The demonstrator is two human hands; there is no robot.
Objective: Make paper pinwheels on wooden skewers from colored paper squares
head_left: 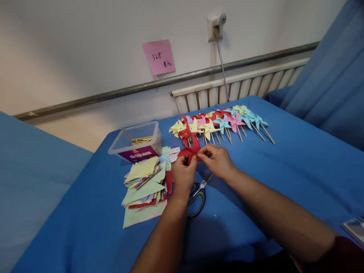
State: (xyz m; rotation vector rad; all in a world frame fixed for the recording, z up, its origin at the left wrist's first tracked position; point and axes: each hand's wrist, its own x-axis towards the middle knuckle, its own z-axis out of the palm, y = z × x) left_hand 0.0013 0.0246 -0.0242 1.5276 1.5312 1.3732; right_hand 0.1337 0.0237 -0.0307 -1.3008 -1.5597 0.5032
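Both arms (264,203) reach toward the table's (295,151) far edge, left hand (183,173) and right hand (218,161) close together, fingertips (202,151) pinching.

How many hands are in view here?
2: the left hand holds the folded red paper at its lower left; the right hand pinches it from the right. No others show.

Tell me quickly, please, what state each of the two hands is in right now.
Left hand: closed, holding the red folded paper at its lower left.
Right hand: closed, pinching the same paper at its right side.
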